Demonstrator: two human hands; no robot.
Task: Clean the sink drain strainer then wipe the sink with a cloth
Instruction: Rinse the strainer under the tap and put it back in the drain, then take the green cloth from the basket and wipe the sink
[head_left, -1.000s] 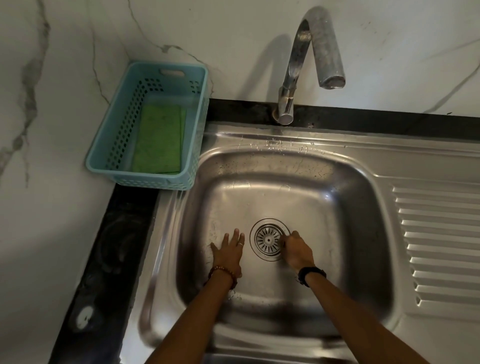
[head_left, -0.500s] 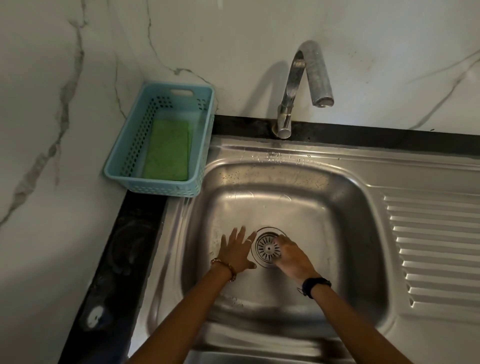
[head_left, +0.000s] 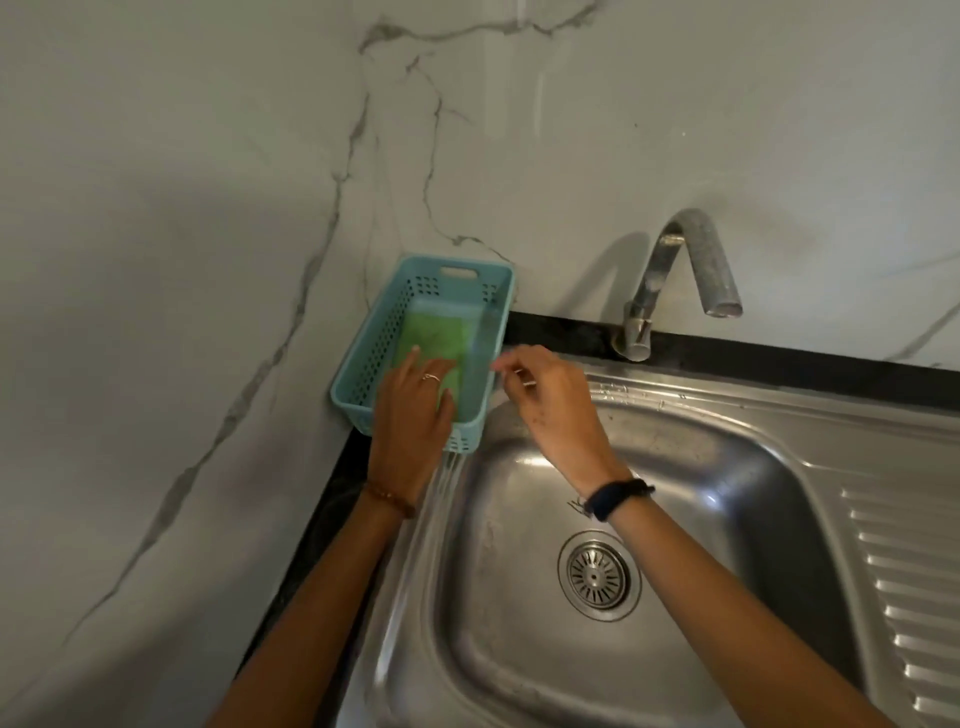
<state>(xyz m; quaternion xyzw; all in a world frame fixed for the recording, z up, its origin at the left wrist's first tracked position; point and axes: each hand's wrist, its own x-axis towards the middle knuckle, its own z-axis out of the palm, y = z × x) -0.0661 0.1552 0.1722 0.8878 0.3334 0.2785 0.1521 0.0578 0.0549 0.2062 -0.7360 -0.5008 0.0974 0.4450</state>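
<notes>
Nearest, at 5 o'clock: strainer (head_left: 598, 574) seated in the drain of the steel sink (head_left: 737, 613), untouched. Higher, toward 11 o'clock: left hand (head_left: 413, 415) reaching into the blue basket (head_left: 363, 364) on the dark worktop (head_left: 332, 499), fingers straight and apart, resting on the green cloth (head_left: 436, 338) lying flat inside. Just beside, right hand (head_left: 553, 400) over the sink's back-left corner; grip curled, on something or nothing cannot tell. Farthest, at 1 o'clock: tap (head_left: 685, 270) against the marble wall (head_left: 208, 208).

Round steel strainer (head_left: 599, 574) seated in sink (head_left: 675, 457) drain; green cloth (head_left: 434, 340) flat in basket.
</notes>
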